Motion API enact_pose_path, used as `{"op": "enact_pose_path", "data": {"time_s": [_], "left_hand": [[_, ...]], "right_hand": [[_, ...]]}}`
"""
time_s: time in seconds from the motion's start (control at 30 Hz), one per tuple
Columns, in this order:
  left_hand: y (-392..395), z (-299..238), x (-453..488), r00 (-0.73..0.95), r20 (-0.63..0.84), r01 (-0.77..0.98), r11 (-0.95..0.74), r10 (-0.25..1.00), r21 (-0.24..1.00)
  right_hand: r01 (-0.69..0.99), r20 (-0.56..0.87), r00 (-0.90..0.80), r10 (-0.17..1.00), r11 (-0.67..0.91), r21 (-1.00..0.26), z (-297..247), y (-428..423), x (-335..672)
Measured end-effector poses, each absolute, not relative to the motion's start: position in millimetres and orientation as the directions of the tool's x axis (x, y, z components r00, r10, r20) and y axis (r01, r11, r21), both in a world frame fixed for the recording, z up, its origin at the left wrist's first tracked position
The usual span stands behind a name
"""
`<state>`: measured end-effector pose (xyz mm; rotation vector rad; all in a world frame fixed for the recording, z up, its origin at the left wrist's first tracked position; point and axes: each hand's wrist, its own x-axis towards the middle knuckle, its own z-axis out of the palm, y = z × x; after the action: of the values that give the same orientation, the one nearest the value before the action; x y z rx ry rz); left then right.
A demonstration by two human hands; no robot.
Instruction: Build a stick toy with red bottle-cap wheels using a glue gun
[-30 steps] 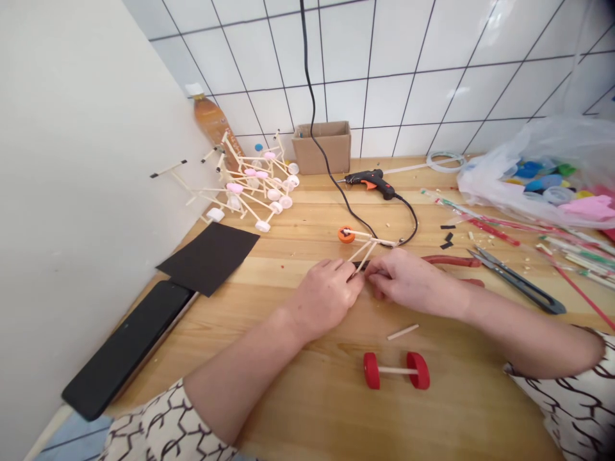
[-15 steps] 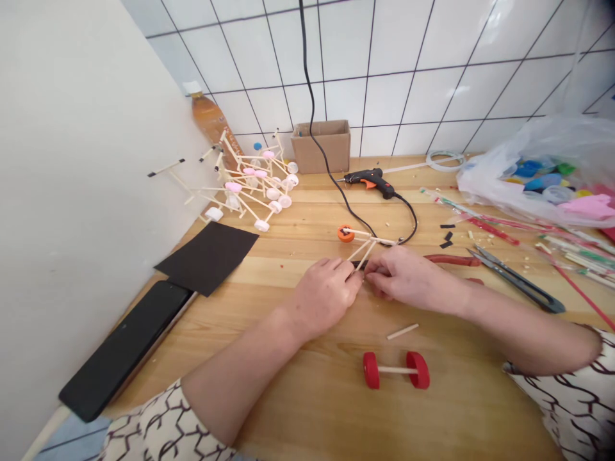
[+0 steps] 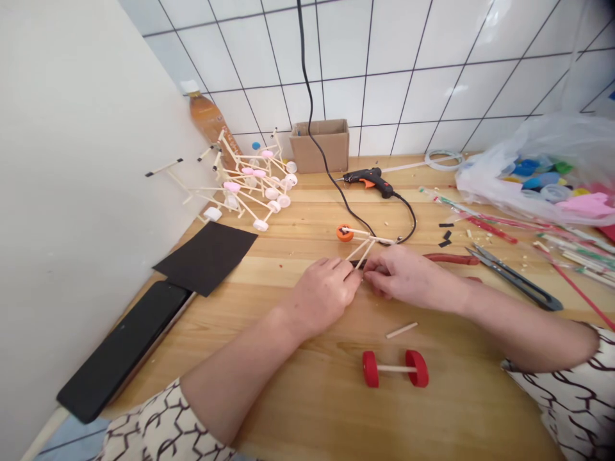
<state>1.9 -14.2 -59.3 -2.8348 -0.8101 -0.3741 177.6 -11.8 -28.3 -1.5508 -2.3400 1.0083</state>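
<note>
My left hand (image 3: 323, 294) and my right hand (image 3: 408, 276) meet at the middle of the wooden table (image 3: 298, 397), fingers pinched together on the near end of a small frame of thin wooden sticks (image 3: 364, 248). The frame reaches away from me and carries an orange bottle cap (image 3: 344, 233) at its far end. A bit of black tape shows at the pinch. Nearer to me lie a red two-wheel axle (image 3: 394, 369) and a short loose stick (image 3: 402, 330).
A black glue gun (image 3: 371, 182) with its cord lies behind the hands. Red-handled pliers (image 3: 451, 259) and scissors (image 3: 516, 280) lie to the right, with a plastic bag of caps (image 3: 538, 176). A pile of finished stick frames (image 3: 252, 186), black paper (image 3: 206, 256), a cardboard box (image 3: 321, 145).
</note>
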Motion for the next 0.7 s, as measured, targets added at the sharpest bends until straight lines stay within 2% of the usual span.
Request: {"op": "enact_pose_path", "data": {"time_s": [0.5,0.7], "left_hand": [[-13.6,-56.1,0.4,0.784,0.329,0.574,-0.817,0.527,-0.059],[-11.4,-51.2,-6.2,0.709,0.386,0.611,-0.787,0.59,0.082]], "right_hand": [[0.773,-0.176,-0.422,0.889,0.252,-0.582,-13.6,-13.1,180.2],[0.798,-0.156,-0.411,0.898,0.272,-0.538,-10.0,-11.8,183.8]]}}
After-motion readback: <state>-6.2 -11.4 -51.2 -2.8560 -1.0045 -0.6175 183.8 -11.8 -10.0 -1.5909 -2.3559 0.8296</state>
